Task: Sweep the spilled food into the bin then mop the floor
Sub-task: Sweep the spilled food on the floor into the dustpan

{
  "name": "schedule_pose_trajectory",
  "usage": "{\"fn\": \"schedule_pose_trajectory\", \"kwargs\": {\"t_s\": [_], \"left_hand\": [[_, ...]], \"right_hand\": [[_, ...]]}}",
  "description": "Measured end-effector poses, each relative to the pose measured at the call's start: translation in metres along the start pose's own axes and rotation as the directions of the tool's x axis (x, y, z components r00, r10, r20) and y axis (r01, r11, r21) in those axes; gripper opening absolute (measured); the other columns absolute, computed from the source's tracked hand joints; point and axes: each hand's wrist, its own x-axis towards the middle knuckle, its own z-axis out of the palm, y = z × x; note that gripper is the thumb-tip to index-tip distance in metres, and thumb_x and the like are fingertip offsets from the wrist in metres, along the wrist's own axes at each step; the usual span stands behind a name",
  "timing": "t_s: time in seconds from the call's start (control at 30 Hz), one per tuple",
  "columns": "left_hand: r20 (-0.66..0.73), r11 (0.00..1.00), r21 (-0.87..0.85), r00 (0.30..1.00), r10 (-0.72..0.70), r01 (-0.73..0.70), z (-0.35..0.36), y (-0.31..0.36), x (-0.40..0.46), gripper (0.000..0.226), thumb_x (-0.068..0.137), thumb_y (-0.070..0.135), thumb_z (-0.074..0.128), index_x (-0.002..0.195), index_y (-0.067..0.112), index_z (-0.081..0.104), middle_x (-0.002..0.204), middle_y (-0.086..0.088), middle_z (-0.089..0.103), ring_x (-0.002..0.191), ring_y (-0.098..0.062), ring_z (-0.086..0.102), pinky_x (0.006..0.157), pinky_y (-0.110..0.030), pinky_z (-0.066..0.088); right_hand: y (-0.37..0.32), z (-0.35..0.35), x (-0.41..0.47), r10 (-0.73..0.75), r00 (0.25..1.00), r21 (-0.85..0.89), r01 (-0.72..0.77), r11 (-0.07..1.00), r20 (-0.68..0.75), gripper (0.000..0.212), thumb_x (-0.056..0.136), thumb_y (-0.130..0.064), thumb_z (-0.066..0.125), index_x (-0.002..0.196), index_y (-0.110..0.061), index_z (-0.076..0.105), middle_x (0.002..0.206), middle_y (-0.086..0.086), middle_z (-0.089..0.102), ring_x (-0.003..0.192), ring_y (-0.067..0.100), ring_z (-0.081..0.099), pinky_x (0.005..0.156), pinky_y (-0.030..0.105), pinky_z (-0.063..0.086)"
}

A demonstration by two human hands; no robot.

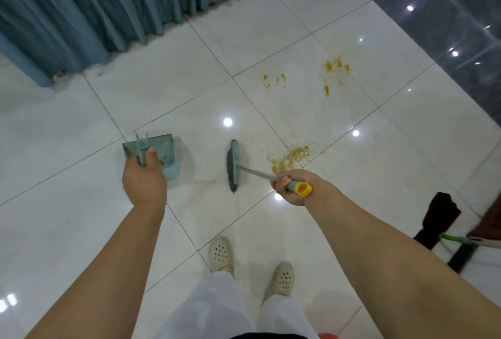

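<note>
Teal plastic and glossy white tile frame a cleanup under way: a person stands over a scatter of yellowish spilled food crumbs (291,155) on the white tiled floor (176,89), a tool in each hand. The right hand (291,185) has its fingers curled round the grey metal handle of a teal-backed, dark-bristled broom (233,166), just below the yellow cap at the handle's end. The left hand (143,178) grips the upright stem of a teal plastic dustpan (156,153), thumb pressed along it.

Taking the broom head as landmark, the crumbs lie just to its right, near but not touching the bristles, while the dustpan sits well apart on its left. The head's long axis runs away from the person, broadside to the pile. Orange-yellow sauce stains (334,71) spot the tiles farther off beyond the crumbs. The right hand is much the nearer to the spill.

Judging from this, the broom must get to the far right side of the crumbs before it can push them leftward toward the pan. No bin shows. A green-handled mop with a dark head (444,226) waits at the right.
</note>
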Motion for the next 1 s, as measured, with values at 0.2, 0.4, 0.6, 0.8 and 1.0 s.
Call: {"fn": "schedule_pose_trajectory", "kwargs": {"t_s": [0.2, 0.4, 0.6, 0.8, 1.0], "left_hand": [[0.054, 1.000, -0.007, 0.998, 0.017, -0.017, 0.015, 0.005, 0.007, 0.038, 0.097, 0.039, 0.046, 0.095, 0.003, 0.057, 0.088, -0.009, 0.058, 0.078, -0.021, 0.053, 0.057, -0.025, 0.036], [0.093, 1.000, -0.024, 0.996, 0.012, -0.009, 0.020, 0.008, 0.017, 0.039, 0.096, 0.044, 0.046, 0.090, 0.006, 0.055, 0.088, -0.009, 0.059, 0.077, -0.022, 0.053, 0.062, -0.026, 0.037], [0.095, 0.999, -0.020, 0.995, 0.030, -0.028, 0.021, 0.014, 0.024, 0.038, 0.095, 0.043, 0.045, 0.090, 0.006, 0.055, 0.085, -0.007, 0.059, 0.075, -0.023, 0.053, 0.065, -0.030, 0.040], [0.038, 0.999, -0.037, 0.999, 0.016, -0.015, 0.024, 0.029, 0.041, 0.037, 0.097, 0.041, 0.045, 0.092, 0.006, 0.056, 0.085, -0.006, 0.057, 0.065, -0.016, 0.049, 0.054, -0.024, 0.037], [-0.014, 1.000, -0.021, 1.000, -0.015, 0.015, 0.041, 0.055, 0.077, 0.041, 0.096, 0.041, 0.046, 0.097, 0.002, 0.058, 0.086, -0.008, 0.059, 0.073, -0.020, 0.052, 0.058, -0.027, 0.039]], "right_hand": [[-0.023, -0.036, 0.000, -0.089, 0.993, 0.037, 0.092, 0.995, -0.081, 0.006, 0.097, 0.000, 0.041, 0.100, -0.002, 0.045, 0.080, 0.016, 0.045, 0.024, 0.010, 0.037, 0.027, 0.013, 0.036], [-0.033, -0.057, -0.016, -0.062, 0.997, -0.032, 0.061, 0.998, -0.043, 0.004, 0.099, -0.003, 0.038, 0.100, -0.002, 0.042, 0.078, 0.013, 0.044, 0.027, 0.008, 0.040, 0.027, 0.013, 0.036], [-0.014, -0.027, 0.000, 0.049, 0.998, -0.131, -0.043, 0.990, 0.044, 0.006, 0.099, -0.004, 0.039, 0.101, -0.001, 0.043, 0.079, 0.014, 0.046, 0.029, 0.008, 0.041, 0.027, 0.014, 0.036], [-0.004, 0.036, 0.024, 0.186, 0.973, -0.212, -0.154, 0.965, 0.140, 0.009, 0.099, -0.005, 0.041, 0.094, 0.001, 0.045, 0.081, 0.016, 0.048, 0.029, 0.009, 0.042, 0.027, 0.014, 0.037], [-0.042, 0.102, 0.053, 0.260, 0.950, -0.273, -0.208, 0.939, 0.172, 0.014, 0.100, -0.006, 0.040, 0.089, 0.002, 0.046, 0.080, 0.016, 0.047, 0.025, 0.009, 0.040, 0.029, 0.012, 0.037]]}}
